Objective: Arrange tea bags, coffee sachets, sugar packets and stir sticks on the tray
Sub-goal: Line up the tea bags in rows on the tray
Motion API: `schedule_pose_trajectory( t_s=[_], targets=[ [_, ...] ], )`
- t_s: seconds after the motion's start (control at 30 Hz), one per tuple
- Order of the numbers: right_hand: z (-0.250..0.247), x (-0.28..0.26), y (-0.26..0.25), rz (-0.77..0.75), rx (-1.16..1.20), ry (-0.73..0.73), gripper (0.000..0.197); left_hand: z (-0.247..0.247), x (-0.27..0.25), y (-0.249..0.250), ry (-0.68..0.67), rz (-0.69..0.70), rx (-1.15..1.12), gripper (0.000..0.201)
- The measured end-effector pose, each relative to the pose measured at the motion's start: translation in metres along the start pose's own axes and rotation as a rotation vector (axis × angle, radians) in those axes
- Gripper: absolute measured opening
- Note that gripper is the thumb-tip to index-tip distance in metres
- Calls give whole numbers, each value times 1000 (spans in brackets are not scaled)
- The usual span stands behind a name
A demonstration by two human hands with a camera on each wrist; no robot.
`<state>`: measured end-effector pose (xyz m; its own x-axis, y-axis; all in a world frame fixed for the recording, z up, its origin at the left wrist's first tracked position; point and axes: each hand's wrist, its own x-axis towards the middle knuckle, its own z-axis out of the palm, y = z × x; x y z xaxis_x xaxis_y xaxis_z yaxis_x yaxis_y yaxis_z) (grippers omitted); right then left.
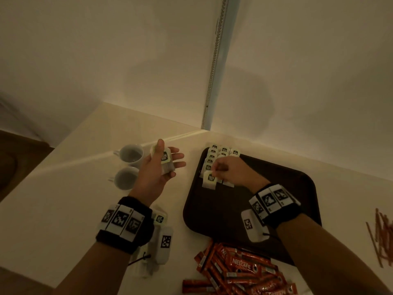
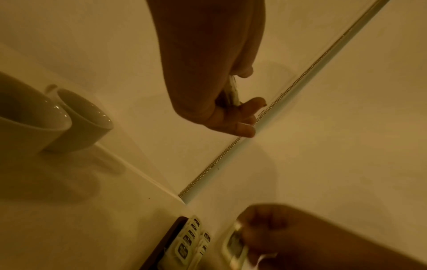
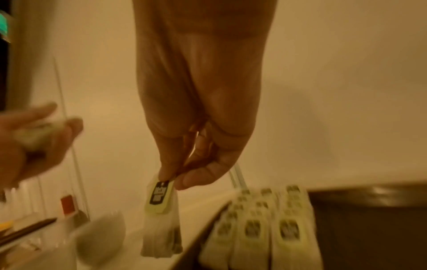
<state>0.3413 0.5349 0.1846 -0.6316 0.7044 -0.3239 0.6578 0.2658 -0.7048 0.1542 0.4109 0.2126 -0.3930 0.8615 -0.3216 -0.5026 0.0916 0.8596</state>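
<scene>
A dark brown tray (image 1: 276,188) lies on the pale counter, with rows of tea bags (image 1: 221,154) lined up in its far left corner. My right hand (image 1: 214,170) hovers over those rows and pinches one tea bag (image 1: 209,180) by its tag between thumb and forefinger; in the right wrist view that tea bag (image 3: 161,210) hangs from the fingertips (image 3: 168,175) beside the rows (image 3: 265,228). My left hand (image 1: 168,160), palm up left of the tray, holds a small stack of tea bags (image 1: 164,159) pinned under its thumb.
Two white cups (image 1: 130,155) (image 1: 125,177) stand left of the left hand. Orange coffee sachets (image 1: 234,269) are heaped at the tray's near edge. Brown stir sticks (image 1: 380,237) lie at the right. More tea bags (image 1: 159,219) lie under my left wrist. Walls meet just behind the counter.
</scene>
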Motion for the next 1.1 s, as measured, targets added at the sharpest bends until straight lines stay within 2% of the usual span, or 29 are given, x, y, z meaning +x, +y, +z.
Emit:
schedule_pose_trajectory(
  t_s=[0.1, 0.23, 0.33, 0.7, 0.77, 0.83, 0.9, 1.0, 1.1],
  targets=[
    [25, 14, 24, 62, 35, -17, 11, 0, 4, -1, 9, -13, -31, 53],
    [41, 36, 43, 64, -47, 124, 13, -1, 8, 2, -20, -69, -95, 74],
    [45, 48, 48, 73, -25, 210, 10, -2, 10, 3, -30, -79, -137, 83],
    [51, 69, 47, 120, -102, 304, 16, -9, 17, -4, -13, -115, -72, 87],
    [44, 66, 30, 43, -14, 400, 16, -7, 18, -4, -16, -126, -59, 87],
    [34, 55, -1, -142, 147, 480, 13, -4, 19, -5, -25, -141, -39, 87],
    [24, 37, -36, -360, 232, 473, 12, 0, 19, -6, -42, -157, -28, 87],
    [16, 16, -72, -594, 96, 354, 31, 9, 16, -5, -68, -153, -34, 80],
    [12, 13, -80, -634, -129, 327, 40, 16, 12, -3, -96, -141, -55, 76]
  ],
)
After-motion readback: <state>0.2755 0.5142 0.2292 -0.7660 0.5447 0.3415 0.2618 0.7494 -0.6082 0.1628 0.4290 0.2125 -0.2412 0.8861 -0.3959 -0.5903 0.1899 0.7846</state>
